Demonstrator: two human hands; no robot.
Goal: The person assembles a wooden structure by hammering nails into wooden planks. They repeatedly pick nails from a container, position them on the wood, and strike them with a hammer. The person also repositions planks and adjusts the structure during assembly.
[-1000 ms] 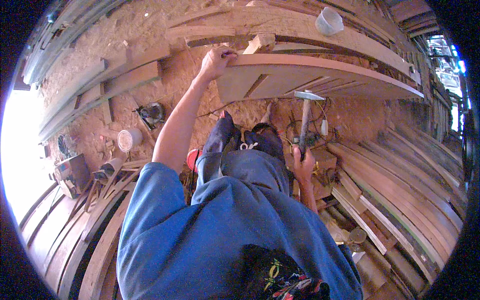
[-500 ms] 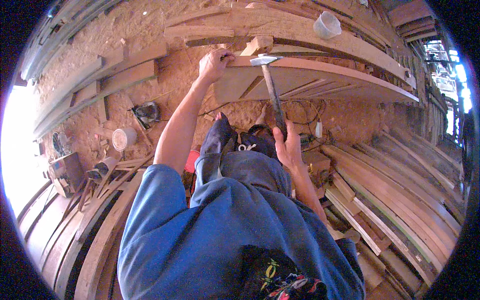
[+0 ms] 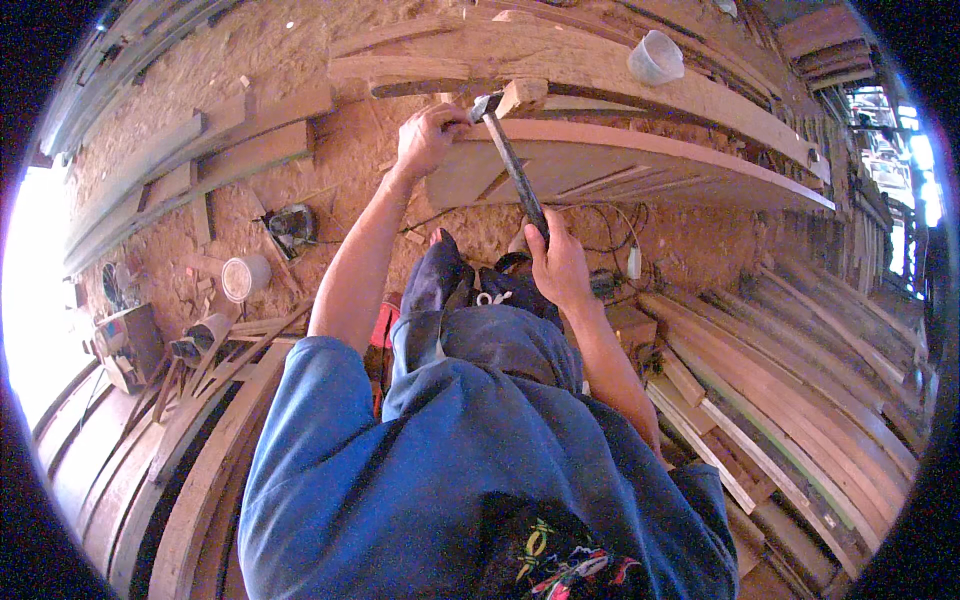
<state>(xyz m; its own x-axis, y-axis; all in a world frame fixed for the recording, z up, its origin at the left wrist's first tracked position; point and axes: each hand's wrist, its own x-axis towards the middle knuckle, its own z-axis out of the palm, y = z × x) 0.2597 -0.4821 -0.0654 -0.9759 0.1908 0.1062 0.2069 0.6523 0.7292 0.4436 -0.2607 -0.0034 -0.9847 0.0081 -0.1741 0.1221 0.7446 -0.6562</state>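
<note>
My right hand [image 3: 561, 265] is closed around the dark handle of a hammer [image 3: 518, 178]. The hammer's metal head is beside the fingertips of my left hand [image 3: 428, 138], above the end of a wooden panel [image 3: 600, 160] standing on its long edge. My left hand's thumb and fingers are pinched together at that panel's top corner; whatever they hold is too small to make out. A short wooden block [image 3: 522, 97] sits just beyond the hammer head, against a long thick plank [image 3: 560, 60].
A white plastic cup [image 3: 655, 58] stands on the far plank. Stacked boards [image 3: 790, 380] lie on the right, and more timber [image 3: 215, 440] at the lower left. A white bucket [image 3: 245, 278] and a dark power tool [image 3: 291, 227] rest on the sawdust-covered floor to the left.
The hammer head has swung left, coming close to my left fingers, and my right hand has shifted left and slightly away from me. My left hand stays at the panel corner.
</note>
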